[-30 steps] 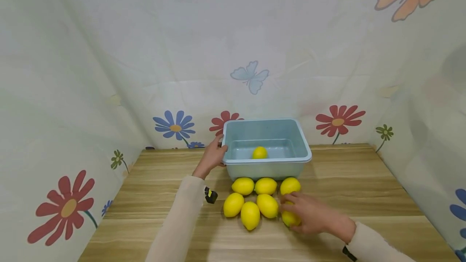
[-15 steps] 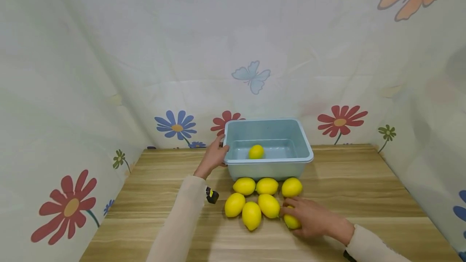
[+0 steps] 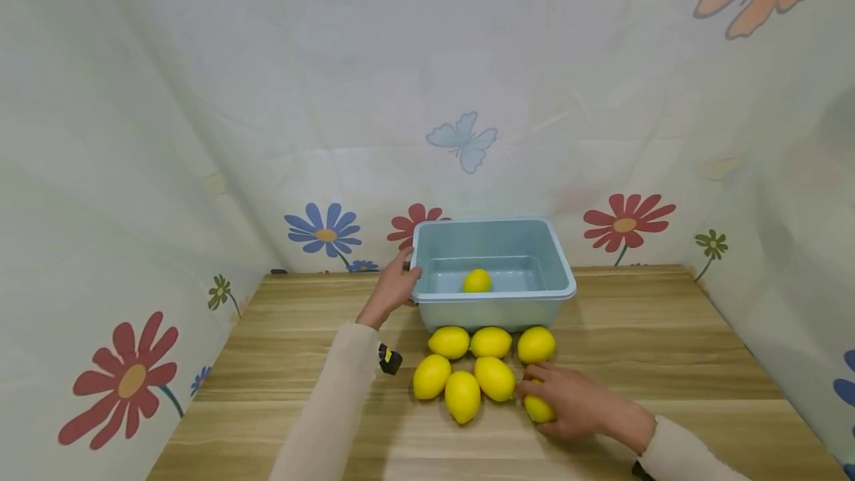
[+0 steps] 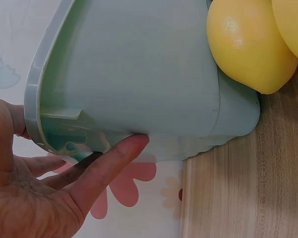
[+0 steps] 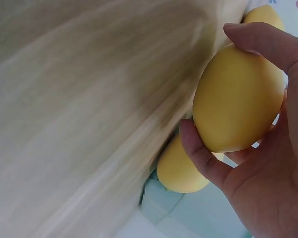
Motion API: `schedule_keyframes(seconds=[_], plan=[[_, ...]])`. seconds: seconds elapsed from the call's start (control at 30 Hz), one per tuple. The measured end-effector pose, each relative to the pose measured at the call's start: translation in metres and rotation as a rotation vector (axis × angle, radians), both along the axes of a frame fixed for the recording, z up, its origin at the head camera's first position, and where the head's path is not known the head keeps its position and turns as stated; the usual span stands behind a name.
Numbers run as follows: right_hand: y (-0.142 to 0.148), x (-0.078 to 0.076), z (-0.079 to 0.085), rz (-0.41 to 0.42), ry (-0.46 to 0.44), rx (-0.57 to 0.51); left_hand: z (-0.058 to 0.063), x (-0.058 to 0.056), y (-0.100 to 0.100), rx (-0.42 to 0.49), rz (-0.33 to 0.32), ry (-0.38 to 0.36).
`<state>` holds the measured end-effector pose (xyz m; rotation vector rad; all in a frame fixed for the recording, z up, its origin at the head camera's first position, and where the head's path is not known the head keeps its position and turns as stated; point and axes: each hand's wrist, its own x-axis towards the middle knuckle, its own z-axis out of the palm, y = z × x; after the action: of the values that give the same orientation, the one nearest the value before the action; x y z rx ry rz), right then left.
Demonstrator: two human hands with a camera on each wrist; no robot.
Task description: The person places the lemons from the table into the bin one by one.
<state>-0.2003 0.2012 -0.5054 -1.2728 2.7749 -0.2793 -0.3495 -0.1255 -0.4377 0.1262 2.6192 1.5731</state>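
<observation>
Clearly, the right hand [image 3: 574, 401] has its fingers curled round a lemon [image 5: 238, 99] at the lower right of the head view; the right wrist view shows digits pressed to opposite sides of it. That lemon sits low at the wooden table [image 3: 668, 362], though whether its underside touches the wood cannot be made out. Judging by its smooth, even skin, it should be light and fairly firm — perhaps a model rather than real fruit — so bruising seems unlikely, but the rounded sides could slip or roll under an uneven pinch. A hold round its wide middle, away from the tapered tips, looks surest, and the digits lie about there. Six loose lemons are grouped at the lower centre of the frame: three in a row just in front of the tub [image 3: 490, 313], three below them, the lowest lemon [image 3: 462, 396] with its tip toward the bottom edge. One further lemon [image 3: 477, 280] lies inside the tub, on its floor. The left hand [image 3: 390, 288] grips the tub's left side at the rim, one fingertip against the outer wall in the left wrist view. The tub looks like light plastic, stiffest at its turned-out rim; its broad walls would probably flex a little. Pale cloth [image 3: 334, 95], printed with flowers and butterflies, fills the upper frame.
</observation>
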Motion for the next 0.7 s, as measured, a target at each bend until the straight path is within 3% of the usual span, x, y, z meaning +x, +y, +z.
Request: schedule_keyframes(seconds=[0.37, 0.7], plan=[[0.001, 0.005, 0.019, -0.055, -0.032, -0.021, -0.002, 0.000, 0.000, 0.007, -0.005, 0.007], [0.006, 0.002, 0.037, -0.066, 0.009, -0.026, -0.003, -0.001, 0.000, -0.004, 0.005, 0.004]])
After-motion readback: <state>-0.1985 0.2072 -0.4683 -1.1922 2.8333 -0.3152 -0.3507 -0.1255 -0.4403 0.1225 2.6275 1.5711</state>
